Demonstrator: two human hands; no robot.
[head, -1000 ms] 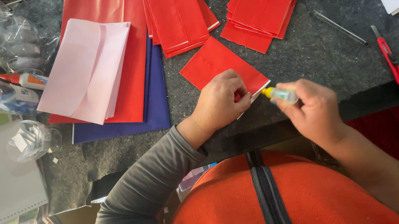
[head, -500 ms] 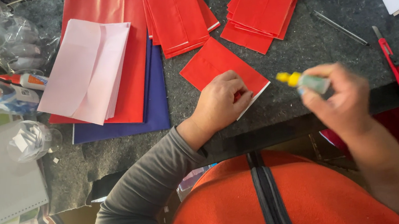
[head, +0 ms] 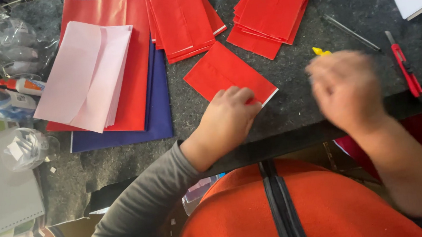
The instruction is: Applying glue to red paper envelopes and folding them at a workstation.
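While left hand (head: 228,114) lay flat, pressing folded red paper (head: 227,75) on tabletop (head: 293,110) nr front edge, right hand (head: 345,90), blurred, gripped yellow-tipped glue tube (head: 320,51). Gluing step; next needs tip on flap.

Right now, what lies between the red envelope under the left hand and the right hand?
Head view: only bare dark tabletop separates the red envelope from the blurred right hand.
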